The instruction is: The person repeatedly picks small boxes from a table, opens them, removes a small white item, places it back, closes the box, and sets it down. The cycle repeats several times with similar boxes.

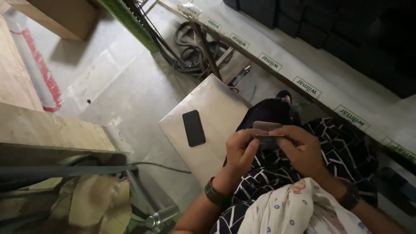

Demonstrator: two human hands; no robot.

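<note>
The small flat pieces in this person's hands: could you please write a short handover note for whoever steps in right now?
Left hand: fingers pinch the left end of a thin flat brownish piece.
Right hand: holds the same piece from the right; a second, greyish flat piece sits just behind it.
Both are held above the lap.
A black phone lies untouched on the metal sheet to the left.
Done and left: the pieces are in hand; nothing set down yet.

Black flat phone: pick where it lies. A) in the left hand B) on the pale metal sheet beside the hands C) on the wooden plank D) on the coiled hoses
B: the black flat phone lies face up on the pale metal sheet, apart from both hands, which hold a small flat card.
</note>
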